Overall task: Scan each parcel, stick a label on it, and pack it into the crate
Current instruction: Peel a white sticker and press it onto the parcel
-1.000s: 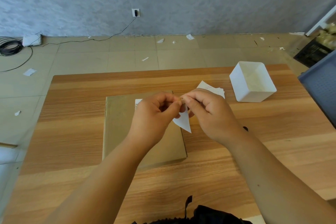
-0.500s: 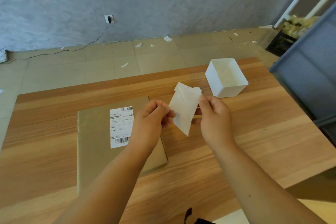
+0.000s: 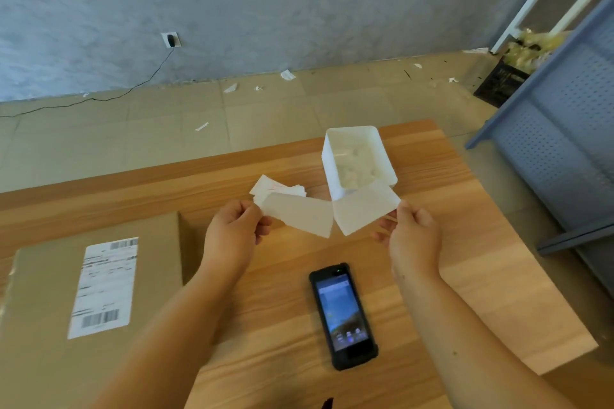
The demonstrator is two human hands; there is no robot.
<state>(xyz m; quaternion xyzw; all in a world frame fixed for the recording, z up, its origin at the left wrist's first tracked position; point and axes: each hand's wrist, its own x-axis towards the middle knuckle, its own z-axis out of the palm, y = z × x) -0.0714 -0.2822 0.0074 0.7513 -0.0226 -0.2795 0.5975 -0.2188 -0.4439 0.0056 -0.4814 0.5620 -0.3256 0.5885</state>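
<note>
A: Near edge: scanner (image 3: 344, 315) lies screen-up, lit. The parcel (image 3: 43, 292) sits at the near-left corner of the tabletop (image 3: 465, 259), with a printed label (image 3: 103, 285) on it.
B: Hands?
A: Above mid-table. The left hand (image 3: 232, 236) pinches one white sheet (image 3: 299, 217) by a corner; the right hand (image 3: 415, 239) pinches a second sheet (image 3: 365, 206). Which is sticker, which backing: can't tell.
B: Do it well?
A: Hold edges only. Drop the backing in the white tub (image 3: 327, 163) at the far edge, then smooth the sticker onto bare cardboard. The blue crate (image 3: 564, 129) stands beyond the right edge.

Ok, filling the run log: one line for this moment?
left hand: pinches left sheet | right hand: pinches right sheet | parcel: on table
</note>
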